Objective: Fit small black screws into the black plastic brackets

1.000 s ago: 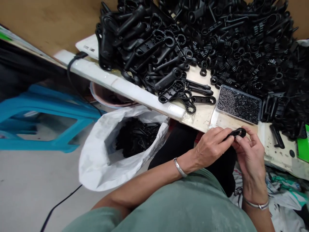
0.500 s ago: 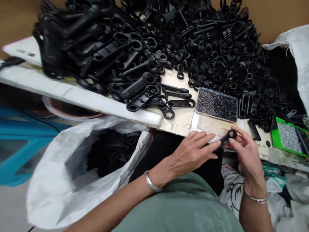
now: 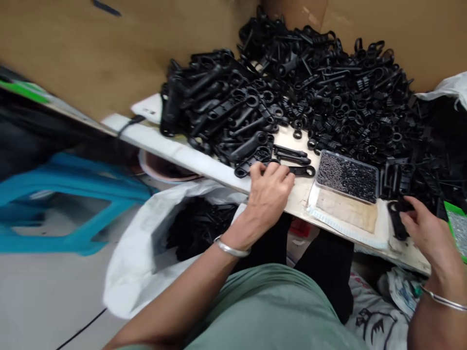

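Observation:
My left hand (image 3: 270,192) is at the table's front edge, its fingers bent down over a black plastic ring-ended part (image 3: 251,163) at the near side of the pile. The fingertips are partly hidden there. To the right, my right hand (image 3: 430,231) has thumb and forefinger closed at the upper end of a short black plastic part (image 3: 398,221), close to the tabletop. Another slim ring-ended part (image 3: 304,171) lies just right of my left hand. Between the hands is a clear box (image 3: 348,175) of small dark pieces.
A large heap of black plastic parts (image 3: 328,97) covers the back of the table. A pale pad (image 3: 346,211) lies before the box. Below left are a white sack (image 3: 134,257) holding black parts and a blue stool (image 3: 73,194). A green tray (image 3: 452,218) is at right.
My hands were together around one black ring-ended part; now they are apart. The left has gone left to the pile, the right to the right side. The camera view has shifted left.

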Motion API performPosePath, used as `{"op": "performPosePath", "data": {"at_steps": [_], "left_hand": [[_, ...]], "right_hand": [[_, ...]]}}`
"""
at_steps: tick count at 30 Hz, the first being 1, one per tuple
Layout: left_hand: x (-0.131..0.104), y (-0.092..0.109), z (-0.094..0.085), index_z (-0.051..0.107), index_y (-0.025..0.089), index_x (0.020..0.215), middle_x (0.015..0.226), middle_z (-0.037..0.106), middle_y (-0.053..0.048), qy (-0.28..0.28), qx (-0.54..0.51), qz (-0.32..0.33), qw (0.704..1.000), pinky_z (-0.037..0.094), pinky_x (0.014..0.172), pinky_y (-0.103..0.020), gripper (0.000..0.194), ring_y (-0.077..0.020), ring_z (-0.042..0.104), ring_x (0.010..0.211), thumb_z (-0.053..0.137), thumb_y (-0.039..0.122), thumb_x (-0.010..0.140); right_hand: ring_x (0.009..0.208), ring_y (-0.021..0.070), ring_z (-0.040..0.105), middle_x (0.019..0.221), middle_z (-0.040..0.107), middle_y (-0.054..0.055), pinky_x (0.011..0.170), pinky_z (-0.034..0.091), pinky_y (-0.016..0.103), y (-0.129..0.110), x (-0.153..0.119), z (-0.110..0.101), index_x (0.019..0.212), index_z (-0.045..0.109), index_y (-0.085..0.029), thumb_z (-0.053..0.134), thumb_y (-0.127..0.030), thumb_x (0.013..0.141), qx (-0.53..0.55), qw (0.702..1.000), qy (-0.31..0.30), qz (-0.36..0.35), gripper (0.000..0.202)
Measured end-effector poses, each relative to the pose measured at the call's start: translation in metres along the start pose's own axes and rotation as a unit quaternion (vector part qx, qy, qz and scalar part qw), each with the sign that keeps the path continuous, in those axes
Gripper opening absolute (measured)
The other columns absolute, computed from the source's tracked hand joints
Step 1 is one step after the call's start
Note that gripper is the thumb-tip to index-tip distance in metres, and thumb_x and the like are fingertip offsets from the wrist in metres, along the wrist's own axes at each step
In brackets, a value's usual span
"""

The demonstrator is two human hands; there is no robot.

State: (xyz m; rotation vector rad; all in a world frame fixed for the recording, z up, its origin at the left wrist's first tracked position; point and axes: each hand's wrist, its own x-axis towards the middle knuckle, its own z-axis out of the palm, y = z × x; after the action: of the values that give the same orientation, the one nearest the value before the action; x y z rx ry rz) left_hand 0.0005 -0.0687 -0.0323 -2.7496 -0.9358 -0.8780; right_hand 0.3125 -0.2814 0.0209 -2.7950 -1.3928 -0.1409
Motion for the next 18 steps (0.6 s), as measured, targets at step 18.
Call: {"op": "performPosePath", "data": {"at_steps": [18], "left_hand": [[0.016,0.0,0.008,0.064,0.014,0.079,0.092,0.066,-0.008,-0.05,-0.026,-0.043,0.997,0.033,0.085,-0.045,0.018,-0.0257,0.055,0.093,0.052,0.003,0.088]], "right_hand": [[0.08,0.0241,0.068,0.107,0.073,0.009,0.074,0.052,0.036,-0.064,-0.035,0.007,0.11,0.073,-0.018,0.051,-0.054,0.092,0.133,0.971,0.193,-0.046,0.046]]}}
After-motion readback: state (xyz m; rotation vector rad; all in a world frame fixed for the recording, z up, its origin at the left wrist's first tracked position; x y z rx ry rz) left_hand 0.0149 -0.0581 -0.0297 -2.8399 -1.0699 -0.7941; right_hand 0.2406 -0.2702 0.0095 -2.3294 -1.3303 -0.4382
